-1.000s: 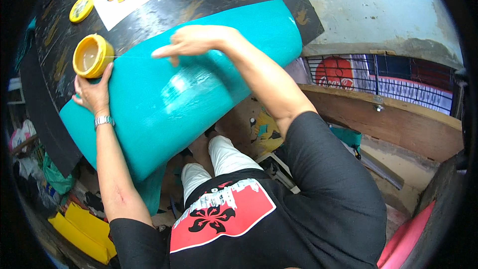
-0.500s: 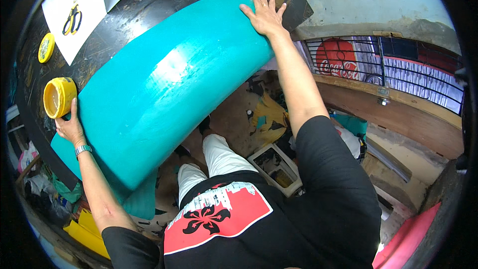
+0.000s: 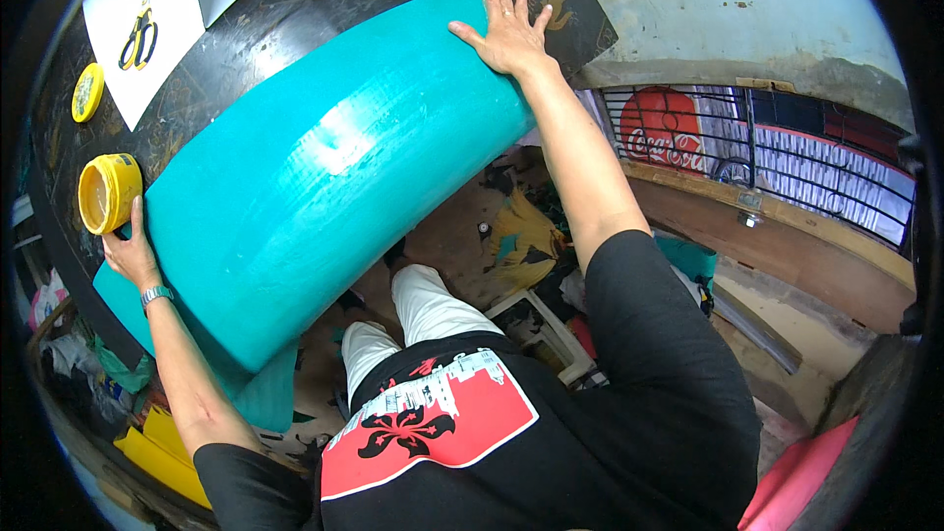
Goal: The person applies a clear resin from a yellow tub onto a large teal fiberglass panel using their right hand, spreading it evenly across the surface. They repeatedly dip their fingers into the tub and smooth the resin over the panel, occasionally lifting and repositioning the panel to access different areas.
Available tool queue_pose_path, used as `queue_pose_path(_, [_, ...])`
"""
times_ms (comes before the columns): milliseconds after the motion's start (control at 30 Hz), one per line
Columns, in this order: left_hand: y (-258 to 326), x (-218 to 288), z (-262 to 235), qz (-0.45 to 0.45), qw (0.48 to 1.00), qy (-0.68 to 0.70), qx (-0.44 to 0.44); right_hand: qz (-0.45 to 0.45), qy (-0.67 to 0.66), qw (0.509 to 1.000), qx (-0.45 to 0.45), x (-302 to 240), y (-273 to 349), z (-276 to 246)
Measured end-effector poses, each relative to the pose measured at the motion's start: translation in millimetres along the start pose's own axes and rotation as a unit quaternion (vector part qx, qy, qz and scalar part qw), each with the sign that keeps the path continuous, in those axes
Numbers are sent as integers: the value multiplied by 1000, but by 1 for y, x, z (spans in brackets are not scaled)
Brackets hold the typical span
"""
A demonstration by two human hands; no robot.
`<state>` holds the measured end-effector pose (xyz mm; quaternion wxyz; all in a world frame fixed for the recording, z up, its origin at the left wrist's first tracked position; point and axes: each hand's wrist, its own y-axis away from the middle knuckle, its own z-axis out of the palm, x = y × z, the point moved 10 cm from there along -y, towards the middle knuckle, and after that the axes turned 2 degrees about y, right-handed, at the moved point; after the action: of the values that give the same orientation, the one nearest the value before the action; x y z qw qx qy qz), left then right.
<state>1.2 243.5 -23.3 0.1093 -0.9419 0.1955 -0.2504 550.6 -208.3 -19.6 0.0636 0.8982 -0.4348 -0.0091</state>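
Note:
A large teal sheet [image 3: 324,187] lies on the dark worktable [image 3: 285,20], its near side curving down over the edge. My right hand [image 3: 515,37] rests palm down on its far right corner, fingers spread. At the sheet's left end, my left hand [image 3: 133,254] has its thumb and fingers around the lower near side of a yellow tub [image 3: 120,192]; some fingertips are hidden. The tub's mouth is uncovered. A round yellow lid [image 3: 88,92] with pale residue lies farther back. Beside it, yellow-and-black handled scissors [image 3: 141,39] rest on a white sheet [image 3: 177,15].
A pale wall [image 3: 718,10] and a barred window [image 3: 757,138] stand at the right. Under the table edge, an off-white crate [image 3: 553,349] and scraps [image 3: 521,236] sit on the floor. Bags [image 3: 79,364] and yellow material [image 3: 162,447] crowd the lower left.
My right hand has shifted slightly left at the sheet's corner. My left hand stays against the yellow tub. The whole view has shifted a little.

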Motion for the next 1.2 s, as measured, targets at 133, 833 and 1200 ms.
queue_pose_path(133, [1, 3, -2, -2, 1000, -21, 5, -39, 13, 999, -4, -15, -9, 2])
queue_pose_path(833, [8, 25, -4, -4, 997, -74, 20, -318, -80, 945, -9, -291, 110, -4])
queue_pose_path(1200, [20, 55, -26, 5, 999, -2, 33, -419, -330, 842, -80, -481, 111, -124])
